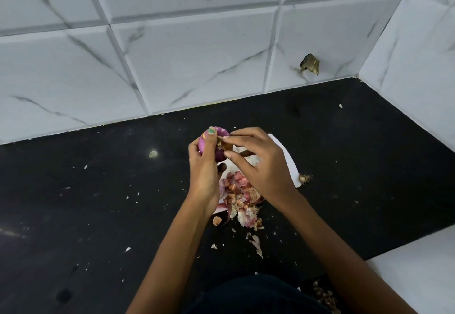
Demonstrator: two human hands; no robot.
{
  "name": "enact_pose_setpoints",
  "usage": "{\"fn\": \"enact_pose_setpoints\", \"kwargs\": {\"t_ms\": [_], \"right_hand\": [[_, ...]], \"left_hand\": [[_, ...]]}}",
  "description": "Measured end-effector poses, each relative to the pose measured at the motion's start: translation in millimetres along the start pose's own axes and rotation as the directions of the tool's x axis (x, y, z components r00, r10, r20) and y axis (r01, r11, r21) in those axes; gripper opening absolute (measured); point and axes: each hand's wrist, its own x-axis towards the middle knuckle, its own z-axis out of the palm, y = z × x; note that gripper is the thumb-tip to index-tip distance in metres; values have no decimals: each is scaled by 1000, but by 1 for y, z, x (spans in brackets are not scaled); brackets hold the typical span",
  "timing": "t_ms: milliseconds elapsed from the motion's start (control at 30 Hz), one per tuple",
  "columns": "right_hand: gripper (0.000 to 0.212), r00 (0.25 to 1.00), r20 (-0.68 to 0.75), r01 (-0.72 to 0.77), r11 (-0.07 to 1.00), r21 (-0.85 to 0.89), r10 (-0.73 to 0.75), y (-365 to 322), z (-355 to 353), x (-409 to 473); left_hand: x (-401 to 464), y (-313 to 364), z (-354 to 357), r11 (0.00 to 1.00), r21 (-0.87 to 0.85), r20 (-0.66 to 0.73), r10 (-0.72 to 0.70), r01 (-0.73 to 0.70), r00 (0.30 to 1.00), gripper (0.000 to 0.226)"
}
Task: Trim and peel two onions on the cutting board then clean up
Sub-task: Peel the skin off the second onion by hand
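Nearest item: dark clothing (256,294) of the person is seen at the bottom edge, between the two bare forearms.
Worktop: a black stone counter (86,202) is speckled with small pale skin flakes, and is backed by white marble-veined wall tiles (172,55).
Loose scraps: a curled strip of papery skin (256,242) is seen on the counter, just ahead of the clothing.
Peel heap: a pile of pink and tan onion skins (242,198) is spread over the near edge of a white cutting board (290,163) and spills onto the counter.
Cut end: a pale root tip with fine hairs (304,178) lies on the counter, touching the board's right corner.
Onion: a round purple peeled onion (219,156) is held up above the far left part of the board, not resting on it.
Left hand: the left hand (205,165) is wrapped round the onion from the left and below, with a green-painted thumbnail laid across its top.
Right hand: the right hand (261,163) is just right of the onion; a brown shred of dry skin (225,145) at the onion's upper right side is pinched by its fingertips.
Wall mark: a brown torn patch (310,63) is seen on the tiles near the right corner.
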Motion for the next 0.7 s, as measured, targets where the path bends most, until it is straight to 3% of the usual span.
{"fn": "enact_pose_setpoints", "kwargs": {"t_ms": [300,500,700], "right_hand": [[9,998,-53,-26,1000,-11,25,-2,5,1],[21,997,-20,-67,996,60,69,-4,1,1],[9,996,-16,-83,995,56,84,-4,0,4]], "left_hand": [[1,-1,-1,1000,1,-7,4,-4,1000,43],[0,0,-1,997,59,-7,48,-48,999,42],[-4,2,1,994,92,-17,67,-66,998,37]]}}
